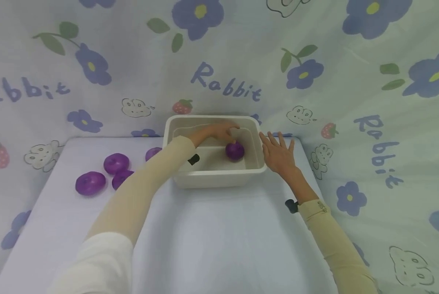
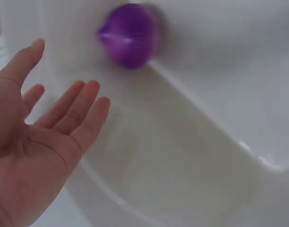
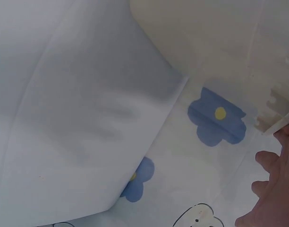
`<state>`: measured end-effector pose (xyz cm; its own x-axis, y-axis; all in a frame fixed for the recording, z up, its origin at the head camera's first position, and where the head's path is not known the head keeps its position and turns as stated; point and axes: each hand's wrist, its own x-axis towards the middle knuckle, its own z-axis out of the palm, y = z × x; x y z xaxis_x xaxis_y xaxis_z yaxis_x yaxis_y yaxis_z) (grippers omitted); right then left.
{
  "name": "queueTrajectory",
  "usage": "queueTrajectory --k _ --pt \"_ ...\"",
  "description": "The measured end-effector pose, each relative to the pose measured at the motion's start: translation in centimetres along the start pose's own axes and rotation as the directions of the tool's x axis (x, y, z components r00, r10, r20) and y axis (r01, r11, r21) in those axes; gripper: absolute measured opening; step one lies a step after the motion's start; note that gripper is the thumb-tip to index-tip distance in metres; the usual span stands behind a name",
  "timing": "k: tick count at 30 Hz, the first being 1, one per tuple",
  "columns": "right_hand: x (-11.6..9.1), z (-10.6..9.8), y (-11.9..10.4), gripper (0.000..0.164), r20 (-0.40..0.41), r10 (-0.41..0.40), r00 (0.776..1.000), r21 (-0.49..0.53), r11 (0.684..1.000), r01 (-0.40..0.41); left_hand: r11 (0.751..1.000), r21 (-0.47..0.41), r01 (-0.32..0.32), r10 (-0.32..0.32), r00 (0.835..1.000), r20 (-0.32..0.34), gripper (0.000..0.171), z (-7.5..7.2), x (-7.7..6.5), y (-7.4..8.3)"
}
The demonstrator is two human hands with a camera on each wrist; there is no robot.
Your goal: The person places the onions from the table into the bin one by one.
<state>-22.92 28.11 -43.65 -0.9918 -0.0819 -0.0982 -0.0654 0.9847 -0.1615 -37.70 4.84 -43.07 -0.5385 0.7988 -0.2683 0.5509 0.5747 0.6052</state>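
A red onion (image 1: 235,151) lies inside the white plastic bin (image 1: 219,173), toward its right end. My left hand (image 1: 221,131) reaches into the bin just behind the onion, its fingers extended and holding nothing. In the left wrist view the fingers of the left hand (image 2: 50,127) are spread, with a gap between them and the onion (image 2: 130,37). At the bin's right rim is my right hand (image 1: 279,156), back of the hand up and fingers spread, with the thumb side against the rim. Only part of the right hand (image 3: 276,184) shows at the edge of the right wrist view.
Left of the bin, several more red onions (image 1: 90,183) sit on the white table (image 1: 219,237); my left arm partly covers some. A curtain (image 1: 227,53) printed with flowers and rabbits hangs behind the table and along its right side.
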Motion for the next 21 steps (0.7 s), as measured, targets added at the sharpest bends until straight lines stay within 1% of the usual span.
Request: queueTrajectory --k 2,3,8,10,13,16,21 --pt "0.0 -0.1 0.0 0.055 0.000 -0.002 1.000 -0.001 1.000 0.002 0.997 -0.077 -0.003 0.002 1.000 -0.014 0.070 -0.9 -0.8 0.6" --pt "-0.1 -0.1 -0.1 0.055 0.000 -0.003 1.000 -0.001 1.000 0.003 0.995 -0.098 -0.006 0.004 1.000 -0.018 0.070 -1.4 -1.4 1.0" --pt "-0.1 0.0 0.0 0.056 -0.012 -0.014 1.000 -0.007 1.000 0.014 0.989 -0.150 -0.009 0.004 0.999 -0.036 0.069 -3.7 -4.5 2.4" --pt "-0.1 0.1 0.0 0.056 -0.016 -0.017 1.000 -0.007 1.000 0.017 0.982 -0.185 -0.022 0.013 0.999 -0.050 0.068 -4.4 -5.9 2.6" --pt "-0.1 0.1 0.1 0.056 -0.017 -0.018 1.000 -0.005 1.000 0.018 0.973 -0.223 -0.053 0.033 0.995 -0.095 0.067 -5.2 -8.0 2.4" --pt "-0.2 0.1 0.0 0.055 -0.019 -0.018 1.000 -0.004 1.000 0.018 0.964 -0.254 -0.083 0.045 0.987 -0.154 0.065 -5.7 -10.3 1.8" --pt "-0.3 -0.1 -0.1 0.055 -0.012 -0.022 1.000 -0.018 1.000 0.022 0.959 -0.269 -0.088 0.021 0.970 -0.243 0.062 -5.8 -14.8 0.6"
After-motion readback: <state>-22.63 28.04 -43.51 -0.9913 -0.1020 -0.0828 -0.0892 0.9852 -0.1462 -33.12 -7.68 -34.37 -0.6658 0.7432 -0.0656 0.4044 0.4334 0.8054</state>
